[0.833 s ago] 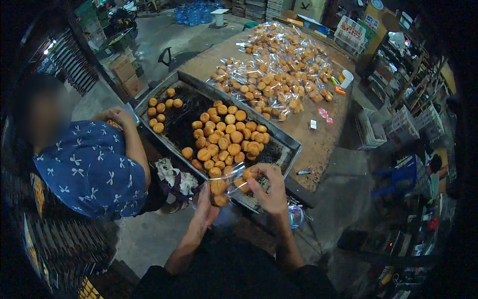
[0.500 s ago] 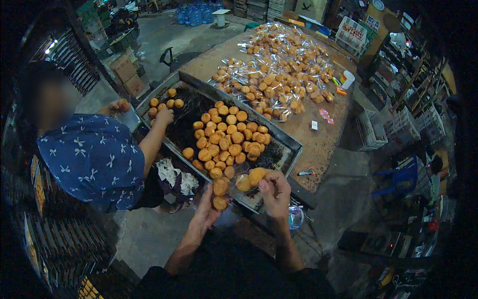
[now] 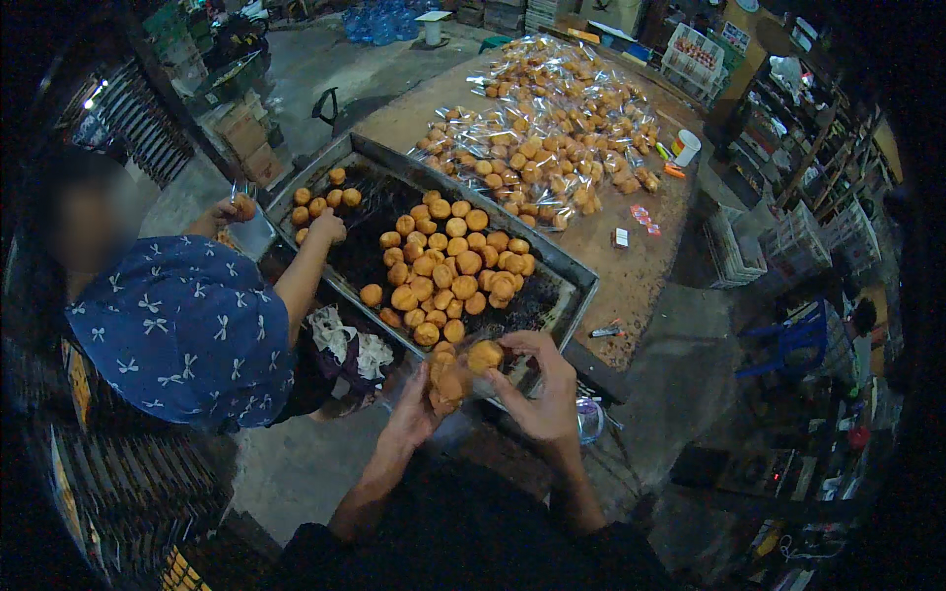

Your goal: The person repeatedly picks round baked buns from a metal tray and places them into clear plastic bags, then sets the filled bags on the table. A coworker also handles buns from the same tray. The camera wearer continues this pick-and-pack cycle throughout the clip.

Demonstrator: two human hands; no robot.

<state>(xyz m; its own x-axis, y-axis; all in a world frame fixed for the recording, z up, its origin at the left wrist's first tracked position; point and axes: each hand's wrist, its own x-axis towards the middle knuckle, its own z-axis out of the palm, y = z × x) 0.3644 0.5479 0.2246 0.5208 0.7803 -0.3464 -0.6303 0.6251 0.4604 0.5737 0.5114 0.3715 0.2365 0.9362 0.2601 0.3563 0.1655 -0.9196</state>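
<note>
Before me, my left hand (image 3: 410, 416) is wrapped round the side of a clear plastic bag with several round golden-brown buns (image 3: 448, 382) in it. My right hand (image 3: 544, 392) has its thumb and forefinger curved against another bun (image 3: 484, 356) at the bag's right side. Whether that bun is fully inside the plastic I cannot tell. Just beyond both hands lies a long dark metal tray (image 3: 564, 317), with loose buns (image 3: 455, 264) heaped in its middle. The left fingers are partly hidden behind the bag.
At the left a co-worker in a blue patterned top (image 3: 177, 330) reaches into the tray's far left end. Filled clear bags of buns (image 3: 552, 138) cover much of the wooden table (image 3: 631, 286). A white tub (image 3: 686, 148) and a small box (image 3: 620, 237) stand on it. Crates (image 3: 734, 251) line the right.
My right hand has moved the bun leftward against the bag, and its fingers have spread somewhat. The buns in the bag sit closer together. The co-worker's hand stays at the tray.
</note>
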